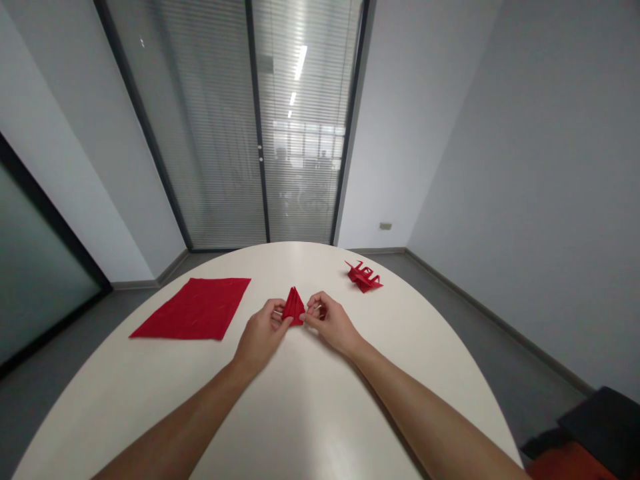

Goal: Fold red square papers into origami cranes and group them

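Note:
A small piece of folded red paper, pleated and narrowing to a point at its far end, is held just above or on the table between my two hands. My left hand grips its left lower side, the thumb lying over the near edge. At the right lower corner, my right hand pinches the paper between thumb and finger, its other fingers curled. The folds under my fingertips are partly hidden.
A flat red sheet with light creases lies left on the round white table. A finished-looking folded red paper figure with several points sits at the back right. A dark and orange chair stands at the lower right.

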{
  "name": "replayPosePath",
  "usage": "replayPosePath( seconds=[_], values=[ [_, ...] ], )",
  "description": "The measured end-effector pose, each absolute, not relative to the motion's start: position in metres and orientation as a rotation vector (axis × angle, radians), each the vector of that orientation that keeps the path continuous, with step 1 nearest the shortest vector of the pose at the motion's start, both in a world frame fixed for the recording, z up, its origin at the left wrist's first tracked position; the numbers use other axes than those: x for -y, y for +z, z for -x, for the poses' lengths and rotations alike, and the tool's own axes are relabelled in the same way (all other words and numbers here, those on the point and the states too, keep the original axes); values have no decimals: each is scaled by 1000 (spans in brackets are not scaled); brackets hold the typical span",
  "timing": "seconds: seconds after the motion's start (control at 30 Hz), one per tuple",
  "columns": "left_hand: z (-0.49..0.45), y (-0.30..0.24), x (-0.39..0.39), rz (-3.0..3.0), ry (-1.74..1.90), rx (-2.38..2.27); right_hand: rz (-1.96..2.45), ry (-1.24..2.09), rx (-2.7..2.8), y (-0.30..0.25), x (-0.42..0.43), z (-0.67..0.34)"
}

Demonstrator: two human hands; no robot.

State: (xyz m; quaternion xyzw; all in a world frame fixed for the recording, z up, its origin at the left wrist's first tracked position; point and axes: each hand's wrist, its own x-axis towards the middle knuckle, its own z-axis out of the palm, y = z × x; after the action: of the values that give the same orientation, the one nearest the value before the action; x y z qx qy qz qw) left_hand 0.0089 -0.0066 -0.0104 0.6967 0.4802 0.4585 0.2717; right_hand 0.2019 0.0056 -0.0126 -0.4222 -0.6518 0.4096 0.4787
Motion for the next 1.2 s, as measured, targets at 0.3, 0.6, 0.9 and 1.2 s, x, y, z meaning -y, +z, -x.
replayPosePath(
  seconds=[0.3, 0.6, 0.9, 1.2],
  values=[
    [-10, -13, 6, -1779, 1247, -1097, 1075, 947, 1620, -13, -5, -200],
    [-9, -14, 5, -1739, 1184, -1028, 998, 943, 1711, -9, -2, -200],
    [-9, -9, 6, -1706, 1146, -1041, 1019, 925, 1775, -12, -1, -201],
    [-10, -6, 6, -1748, 1196, -1106, 966, 899, 1791, -17, -4, -202]
  ],
)
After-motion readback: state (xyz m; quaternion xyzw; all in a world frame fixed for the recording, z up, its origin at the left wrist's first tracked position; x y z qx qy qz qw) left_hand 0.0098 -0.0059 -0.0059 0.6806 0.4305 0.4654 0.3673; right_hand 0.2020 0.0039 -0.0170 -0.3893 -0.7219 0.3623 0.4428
